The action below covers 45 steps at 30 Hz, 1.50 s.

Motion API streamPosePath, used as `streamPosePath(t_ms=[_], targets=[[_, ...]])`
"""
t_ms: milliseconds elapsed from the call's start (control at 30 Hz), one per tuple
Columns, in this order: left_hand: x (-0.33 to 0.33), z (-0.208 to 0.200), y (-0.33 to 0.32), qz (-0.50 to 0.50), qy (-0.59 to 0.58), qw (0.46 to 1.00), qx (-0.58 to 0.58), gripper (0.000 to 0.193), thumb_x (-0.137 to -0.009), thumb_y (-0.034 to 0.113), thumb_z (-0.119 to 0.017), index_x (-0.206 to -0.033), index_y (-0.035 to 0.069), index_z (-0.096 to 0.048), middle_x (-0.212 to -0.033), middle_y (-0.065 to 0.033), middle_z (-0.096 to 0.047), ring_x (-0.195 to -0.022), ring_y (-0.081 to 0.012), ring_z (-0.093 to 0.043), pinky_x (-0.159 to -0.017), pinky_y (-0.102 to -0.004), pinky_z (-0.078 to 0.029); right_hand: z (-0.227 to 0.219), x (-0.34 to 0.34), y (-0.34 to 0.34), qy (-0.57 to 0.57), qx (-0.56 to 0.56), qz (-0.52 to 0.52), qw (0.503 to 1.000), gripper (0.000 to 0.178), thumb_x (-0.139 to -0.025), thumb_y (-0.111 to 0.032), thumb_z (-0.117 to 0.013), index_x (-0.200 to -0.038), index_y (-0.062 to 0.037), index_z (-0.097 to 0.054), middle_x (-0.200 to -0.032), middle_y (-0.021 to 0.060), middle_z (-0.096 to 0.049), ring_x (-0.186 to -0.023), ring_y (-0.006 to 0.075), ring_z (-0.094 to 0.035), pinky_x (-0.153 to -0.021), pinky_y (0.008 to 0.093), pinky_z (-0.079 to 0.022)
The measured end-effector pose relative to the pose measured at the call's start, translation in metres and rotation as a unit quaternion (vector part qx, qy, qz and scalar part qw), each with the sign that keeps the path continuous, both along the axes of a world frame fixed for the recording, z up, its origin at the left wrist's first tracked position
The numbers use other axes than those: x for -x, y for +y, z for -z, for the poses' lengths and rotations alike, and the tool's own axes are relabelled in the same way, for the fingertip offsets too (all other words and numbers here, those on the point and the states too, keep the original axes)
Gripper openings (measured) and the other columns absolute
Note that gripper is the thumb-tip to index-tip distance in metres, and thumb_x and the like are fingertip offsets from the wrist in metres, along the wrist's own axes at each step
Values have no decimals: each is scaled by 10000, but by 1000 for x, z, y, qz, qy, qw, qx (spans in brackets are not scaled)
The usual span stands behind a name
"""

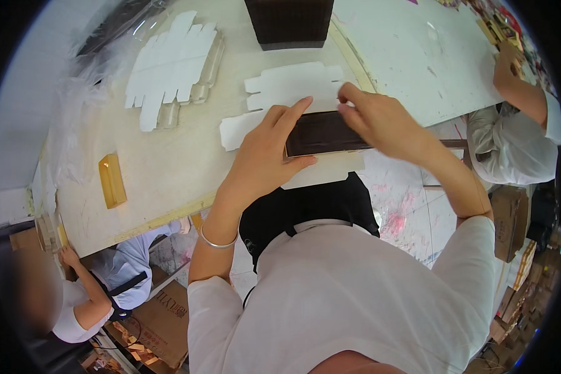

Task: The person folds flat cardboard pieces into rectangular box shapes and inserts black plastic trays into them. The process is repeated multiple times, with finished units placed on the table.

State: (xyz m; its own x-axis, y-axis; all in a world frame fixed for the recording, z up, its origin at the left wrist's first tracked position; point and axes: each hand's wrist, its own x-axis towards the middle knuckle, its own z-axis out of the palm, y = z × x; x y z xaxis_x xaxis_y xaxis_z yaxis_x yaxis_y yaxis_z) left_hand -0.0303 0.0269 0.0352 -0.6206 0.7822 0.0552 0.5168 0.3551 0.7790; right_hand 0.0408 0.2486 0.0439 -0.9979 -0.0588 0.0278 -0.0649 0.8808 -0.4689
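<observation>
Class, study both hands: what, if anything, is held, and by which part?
The left hand holds the long dark-brown rectangular piece by its left end; whether the right hand holds anything cannot be told.

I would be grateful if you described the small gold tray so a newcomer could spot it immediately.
On the pale table, look left of the person's left hand. Below the white cut-out card stack in the picture lies the narrow gold tray. Its shiny gold colour sets it apart from that white card.
</observation>
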Motion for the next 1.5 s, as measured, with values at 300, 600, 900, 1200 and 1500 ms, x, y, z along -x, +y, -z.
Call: streamPosePath(t_ms=[300,600,900,1200,1500], targets=[[4,6,-5,-3,-22,1000,-3,700,-673,122,-809,-1316,108,-533,-1152,-55,-524,-819,-172,-524,-648,-266,-448,-25,-17,35,-5,22,-213,977,496,-782,-14,-623,-1266,-110,-572,-1335,150,-477,-988,306,-614,-839,379,-508],[6,9,-6,12,-9,1000,-16,726,-674,133,-811,-1334,102,-512,-1143,-63,-513,-820,-203,-557,-677,-300,-479,8,-21,31,198,-111,-259,939,482,-707,42,-608,-1183,-34,-601,-1320,178,-512,-1099,330,-583,-875,381,-509],[10,7,-9,32,-3,999,3,724,-682,132,-801,-1340,105,-500,-1143,-68,-500,-850,-240,-577,-721,-322,-504,2,-3,40,201,-51,-325,923,312,-713,-49,-634,-1019,7,-654,-1078,176,-641,-985,322,-631,-824,382,-530],[6,20,-14,19,9,1000,-23,739,-668,183,-805,-1341,103,-508,-1219,-90,-488,-990,-272,-559,-798,-334,-487,20,-29,11,131,-84,-231,960,559,-775,-275,-706,-1240,-16,-535,-1402,256,-376,-1240,405,-440,-1034,467,-369],[21,-1,-112,-297,293,904,-92,735,-728,231,-786,-1356,57,-446,-1366,-158,-453,-1238,-296,-457,-939,-404,-428,-25,-1,104,205,-35,-158,965,503,-832,-130,-654,-1314,-92,-516,-1406,187,-445,-1302,337,-433,-1043,492,-373]])
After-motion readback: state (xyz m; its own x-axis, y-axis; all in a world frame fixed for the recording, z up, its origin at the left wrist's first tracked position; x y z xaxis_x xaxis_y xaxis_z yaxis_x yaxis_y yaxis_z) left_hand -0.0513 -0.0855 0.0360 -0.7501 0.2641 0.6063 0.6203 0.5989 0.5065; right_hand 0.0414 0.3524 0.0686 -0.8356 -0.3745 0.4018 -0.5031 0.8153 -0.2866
